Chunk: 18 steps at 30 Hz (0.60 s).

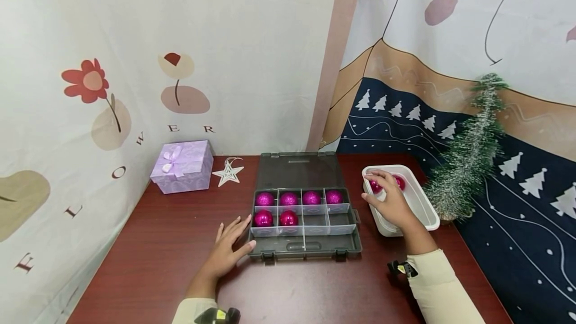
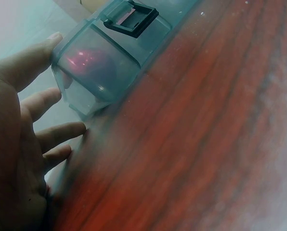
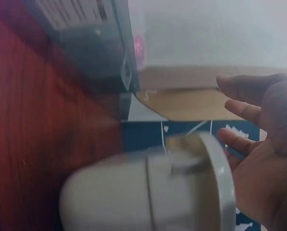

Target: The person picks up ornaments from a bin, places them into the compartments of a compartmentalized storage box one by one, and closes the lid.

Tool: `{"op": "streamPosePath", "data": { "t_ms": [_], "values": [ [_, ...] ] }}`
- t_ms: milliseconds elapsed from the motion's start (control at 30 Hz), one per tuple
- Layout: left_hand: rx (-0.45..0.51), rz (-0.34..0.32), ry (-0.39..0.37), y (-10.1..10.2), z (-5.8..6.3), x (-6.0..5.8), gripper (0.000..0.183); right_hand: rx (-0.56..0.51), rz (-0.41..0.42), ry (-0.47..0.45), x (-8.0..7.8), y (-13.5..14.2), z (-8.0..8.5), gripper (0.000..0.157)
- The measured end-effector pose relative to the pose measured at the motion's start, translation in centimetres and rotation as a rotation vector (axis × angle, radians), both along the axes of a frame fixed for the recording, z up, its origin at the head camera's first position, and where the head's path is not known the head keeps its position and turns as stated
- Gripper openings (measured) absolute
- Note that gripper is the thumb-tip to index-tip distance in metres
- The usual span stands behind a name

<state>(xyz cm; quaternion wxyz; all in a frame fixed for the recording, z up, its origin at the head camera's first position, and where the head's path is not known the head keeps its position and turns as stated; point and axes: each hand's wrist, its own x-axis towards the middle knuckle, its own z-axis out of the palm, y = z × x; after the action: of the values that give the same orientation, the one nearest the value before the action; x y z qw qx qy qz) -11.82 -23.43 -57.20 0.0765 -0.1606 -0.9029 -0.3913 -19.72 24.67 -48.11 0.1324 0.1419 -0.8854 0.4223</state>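
Frame right: one pink ball (image 1: 376, 187) shows between thumb and forefinger of my nearer right hand (image 1: 394, 207), grip spread, empty; left hand (image 1: 226, 254) likewise.

Indoor corner with printed drapes (image 1: 252, 64)

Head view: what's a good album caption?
Left hand at a grey plastic compartment box holding six magenta balls; right hand over a white plastic tub holding others.
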Motion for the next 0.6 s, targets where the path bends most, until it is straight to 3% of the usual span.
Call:
{"op": "streamPosePath", "data": {
  "t_ms": [233, 600],
  "values": [
    [0.003, 0.000, -0.007, 0.0, 0.1, 0.1, 0.070, 0.043, -0.022, 0.024, -1.0, 2.1, -0.2, 0.046],
    [0.007, -0.001, 0.003, 0.0, 0.0, 0.0, 0.071, 0.212, 0.012, -0.053, -2.6, 3.9, -0.4, 0.047]
  ]
}}
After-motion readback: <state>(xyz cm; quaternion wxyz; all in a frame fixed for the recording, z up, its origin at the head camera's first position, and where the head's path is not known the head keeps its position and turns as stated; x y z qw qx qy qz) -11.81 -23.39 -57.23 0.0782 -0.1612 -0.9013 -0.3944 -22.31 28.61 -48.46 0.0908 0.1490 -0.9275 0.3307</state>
